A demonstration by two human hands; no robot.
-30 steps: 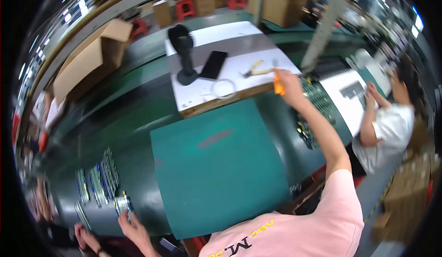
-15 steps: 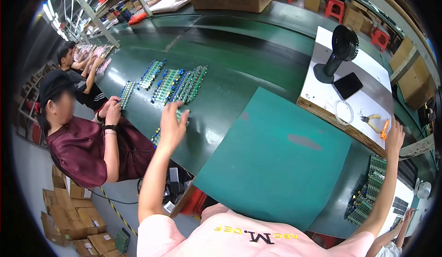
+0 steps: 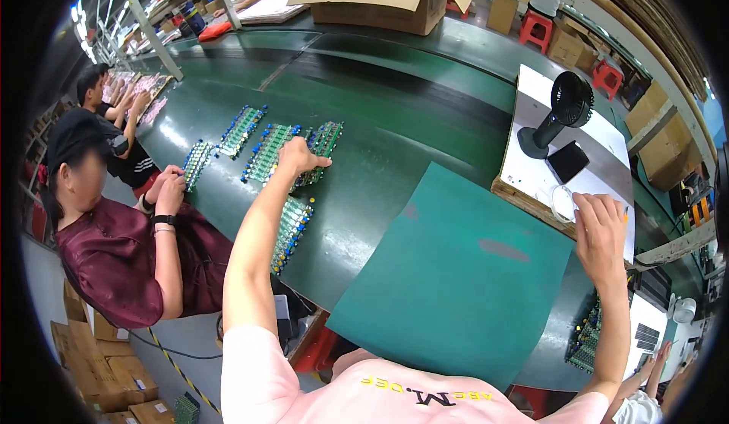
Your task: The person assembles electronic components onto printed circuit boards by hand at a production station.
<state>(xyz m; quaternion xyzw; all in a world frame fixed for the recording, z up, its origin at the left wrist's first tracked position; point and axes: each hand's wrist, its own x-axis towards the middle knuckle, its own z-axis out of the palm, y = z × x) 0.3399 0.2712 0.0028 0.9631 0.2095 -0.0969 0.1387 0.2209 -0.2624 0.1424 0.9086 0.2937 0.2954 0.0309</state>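
Note:
At the left of the bench, my left hand [image 3: 302, 158] is closed over a row of green circuit boards [image 3: 328, 140], thumb pointing right. Its fingers are partly hidden behind the hand. More circuit boards [image 3: 292, 230] lie just nearer to me, beside my forearm. Over on the white board [image 3: 613, 131], my right hand [image 3: 602, 234] closes at the rim of a clear round dish [image 3: 562, 204]. The pliers there are hidden behind this hand. Only a bit of an orange-handled cutter [image 3: 626, 215] shows beside it.
A green mat [image 3: 456, 272] lies in front of me. A black fan [image 3: 566, 112] and a phone [image 3: 568, 162] occupy the white board. At the left, a co-worker [image 3: 129, 257] handles boards. Boards [image 3: 585, 340] lie at right; a large carton [image 3: 372, 2] stands at the back.
My left hand has reached farther away and down onto the boards, its fingers closing. My right hand has moved left from the white board's right edge to the dish. The view has shifted slightly.

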